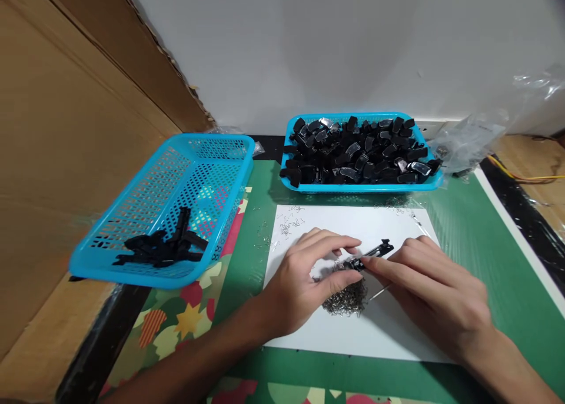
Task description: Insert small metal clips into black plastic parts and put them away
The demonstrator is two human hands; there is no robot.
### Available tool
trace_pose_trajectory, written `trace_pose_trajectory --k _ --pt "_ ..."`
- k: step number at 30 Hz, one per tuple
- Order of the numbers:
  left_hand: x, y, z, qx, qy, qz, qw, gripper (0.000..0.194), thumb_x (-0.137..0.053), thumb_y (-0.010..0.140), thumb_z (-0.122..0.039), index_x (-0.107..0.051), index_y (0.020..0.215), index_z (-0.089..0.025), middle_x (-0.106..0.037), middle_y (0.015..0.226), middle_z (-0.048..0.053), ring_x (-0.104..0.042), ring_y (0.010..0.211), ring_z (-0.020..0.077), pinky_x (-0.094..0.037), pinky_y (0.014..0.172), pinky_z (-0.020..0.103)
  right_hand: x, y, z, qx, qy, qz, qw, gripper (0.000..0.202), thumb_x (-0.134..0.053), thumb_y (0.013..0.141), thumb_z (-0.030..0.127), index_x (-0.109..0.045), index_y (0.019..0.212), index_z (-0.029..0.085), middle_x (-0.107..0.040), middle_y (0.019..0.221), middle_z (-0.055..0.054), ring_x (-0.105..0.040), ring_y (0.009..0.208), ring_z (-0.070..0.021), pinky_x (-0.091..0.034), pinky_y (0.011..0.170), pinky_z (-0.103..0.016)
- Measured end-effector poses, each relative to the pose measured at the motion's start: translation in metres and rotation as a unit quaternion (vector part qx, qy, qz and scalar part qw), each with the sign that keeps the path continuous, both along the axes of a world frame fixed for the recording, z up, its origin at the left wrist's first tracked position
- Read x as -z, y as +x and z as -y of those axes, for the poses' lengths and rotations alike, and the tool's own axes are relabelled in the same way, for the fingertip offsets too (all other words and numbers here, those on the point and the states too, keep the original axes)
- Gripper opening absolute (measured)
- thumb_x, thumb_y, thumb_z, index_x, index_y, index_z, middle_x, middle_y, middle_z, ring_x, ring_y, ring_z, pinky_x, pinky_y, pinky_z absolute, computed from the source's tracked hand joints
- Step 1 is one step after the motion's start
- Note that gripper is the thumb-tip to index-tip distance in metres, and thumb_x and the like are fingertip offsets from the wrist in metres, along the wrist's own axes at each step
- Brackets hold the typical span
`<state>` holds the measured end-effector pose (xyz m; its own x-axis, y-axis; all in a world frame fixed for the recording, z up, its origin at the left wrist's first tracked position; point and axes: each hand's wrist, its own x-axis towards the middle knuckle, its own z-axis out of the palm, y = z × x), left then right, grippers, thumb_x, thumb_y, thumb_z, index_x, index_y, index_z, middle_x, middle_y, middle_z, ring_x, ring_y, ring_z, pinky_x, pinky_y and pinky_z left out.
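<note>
Over a white sheet [309, 336], both hands meet at a slim black part [375, 252]. My left hand [311, 274] curves around the part's lower left end, thumb and fingers closed about it. My right hand [435, 286] presses its index finger on the part, and a thin metal tool [378, 292] sticks out from beneath its fingers. Directly under the part lies a pile of small wire springs [345, 298]. Looser springs [289, 224] are scattered at the sheet's upper left.
A blue basket [362, 188] full of black parts stands at the back. Another blue basket [145, 281] at the left holds several black pieces [163, 248]. Clear plastic bags [472, 136] lie at the back right; cardboard [79, 98] stands at the left.
</note>
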<state>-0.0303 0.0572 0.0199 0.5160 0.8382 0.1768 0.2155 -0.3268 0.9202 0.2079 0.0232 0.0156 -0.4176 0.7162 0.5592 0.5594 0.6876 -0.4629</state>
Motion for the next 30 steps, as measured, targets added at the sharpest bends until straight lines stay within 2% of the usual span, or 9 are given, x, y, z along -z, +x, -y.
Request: trace_pose_trajectory --k 5,8,11,15,18,21,23,26,30 --pt "0.0 0.004 0.001 -0.085 0.025 -0.018 0.996 0.019 -0.087 0.087 -0.031 -0.077 0.1 -0.02 -0.078 0.093 0.005 -0.069 0.087 0.0192 -0.056 0.082 0.033 0.001 -0.002 -0.004 0.004 -0.004 0.016 1.0 0.028 -0.062 0.099 0.003 -0.072 0.122 0.017 -0.058 0.075 -0.001 -0.048 0.068 -0.0162 -0.032 0.064 -0.034" --pt "0.003 0.005 0.001 -0.122 0.032 -0.031 0.992 0.015 -0.087 0.087 -0.026 -0.079 0.098 -0.021 -0.079 0.091 0.003 -0.07 0.086 0.0195 -0.055 0.08 0.033 0.0 -0.008 -0.005 0.016 -0.021 0.007 1.0 0.031 -0.059 0.101 0.004 -0.07 0.127 0.016 -0.061 0.08 -0.003 -0.052 0.072 -0.0173 -0.04 0.065 -0.033" --pt "0.005 0.006 0.0 -0.153 0.029 -0.039 0.987 0.015 -0.088 0.085 -0.022 -0.08 0.098 -0.021 -0.08 0.09 0.002 -0.071 0.083 0.0188 -0.054 0.079 0.033 0.0 -0.013 -0.005 0.022 -0.065 -0.004 0.998 0.042 -0.051 0.103 0.004 -0.061 0.143 0.016 -0.066 0.097 -0.008 -0.06 0.086 -0.0197 -0.051 0.072 -0.033" --pt "0.008 0.005 -0.001 -0.15 0.027 -0.062 0.986 0.014 -0.088 0.085 -0.02 -0.08 0.096 -0.022 -0.08 0.091 0.0 -0.072 0.086 0.0192 -0.053 0.081 0.033 0.003 -0.008 -0.01 0.029 -0.049 0.014 0.998 0.05 -0.053 0.104 0.005 -0.058 0.151 0.022 -0.067 0.112 -0.012 -0.063 0.102 -0.0227 -0.056 0.082 -0.037" --pt "0.01 0.006 -0.002 -0.141 0.044 -0.084 0.985 0.013 -0.087 0.086 -0.021 -0.079 0.097 -0.023 -0.08 0.094 0.0 -0.072 0.09 0.0208 -0.053 0.088 0.036 0.002 0.0 -0.017 0.051 -0.008 0.023 0.998 0.046 -0.062 0.102 0.007 -0.067 0.142 0.028 -0.069 0.11 -0.01 -0.067 0.098 -0.0222 -0.059 0.081 -0.039" --pt "0.012 0.008 -0.005 -0.14 0.076 -0.097 0.983 0.015 -0.086 0.086 -0.022 -0.079 0.099 -0.023 -0.079 0.092 0.0 -0.071 0.088 0.0213 -0.051 0.086 0.037 -0.002 0.003 -0.019 0.084 0.006 -0.011 0.996 0.035 -0.067 0.099 0.008 -0.076 0.126 0.027 -0.076 0.1 -0.007 -0.073 0.085 -0.0195 -0.062 0.073 -0.035" --pt "0.015 0.008 -0.006 -0.137 0.103 -0.102 0.98 0.016 -0.086 0.086 -0.021 -0.079 0.1 -0.023 -0.078 0.089 0.0 -0.069 0.086 0.0213 -0.049 0.083 0.036 -0.005 0.0 -0.018 0.112 -0.034 -0.066 0.991 0.022 -0.074 0.096 0.013 -0.079 0.113 0.025 -0.081 0.099 -0.006 -0.077 0.084 -0.0204 -0.066 0.074 -0.036" --pt "0.017 0.008 -0.005 -0.127 0.141 -0.105 0.976 0.016 -0.083 0.088 -0.02 -0.078 0.103 -0.023 -0.077 0.091 0.001 -0.069 0.086 0.0215 -0.047 0.083 0.035 -0.006 -0.012 -0.019 0.163 -0.144 -0.176 0.96 0.005 -0.082 0.091 0.023 -0.08 0.096 0.022 -0.082 0.092 -0.005 -0.079 0.077 -0.0204 -0.069 0.068 -0.034" --pt "0.017 0.009 -0.003 -0.109 0.176 -0.104 0.973 0.014 -0.08 0.091 -0.017 -0.076 0.105 -0.02 -0.079 0.094 0.002 -0.071 0.088 0.0217 -0.046 0.086 0.036 -0.004 -0.031 -0.024 0.173 -0.192 -0.239 0.936 0.013 -0.083 0.088 0.026 -0.076 0.08 0.019 -0.077 0.082 -0.003 -0.073 0.069 -0.0168 -0.064 0.061 -0.029"
